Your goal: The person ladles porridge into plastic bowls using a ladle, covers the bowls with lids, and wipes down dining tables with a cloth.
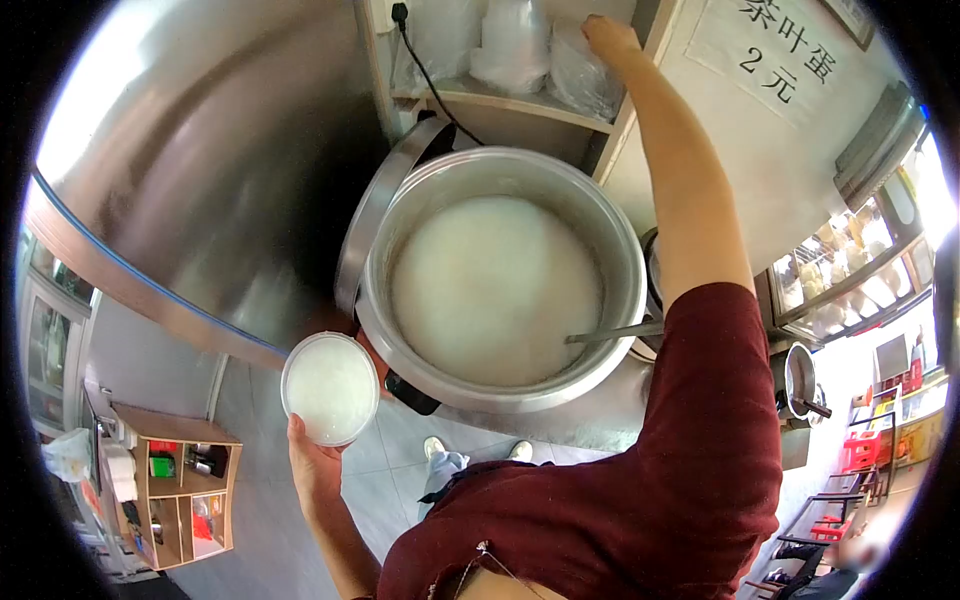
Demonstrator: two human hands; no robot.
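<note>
My left hand (316, 468) is closed around a round clear plastic bowl (330, 388) filled with white, porridge-like liquid. The bowl is beside the lower left rim of a large metal pot (622, 215), which holds more of the white liquid (490, 280). A metal handle (610, 333) rests over the pot's right rim, its lower end in the liquid. Up at the shelf, my right hand (610, 38) has its fingers curled together by a clear plastic bag (582, 80) of stacked plastic containers or lids; anything between the fingertips is too small to make out.
The pot's lid (385, 205) stands raised on its left. A black power cord (430, 80) hangs behind it from the shelf (520, 97). A shiny metal surface (230, 150) curves along the left. A wooden shelf unit (180, 485) stands lower left; a glass-fronted cabinet (845, 265) is at right.
</note>
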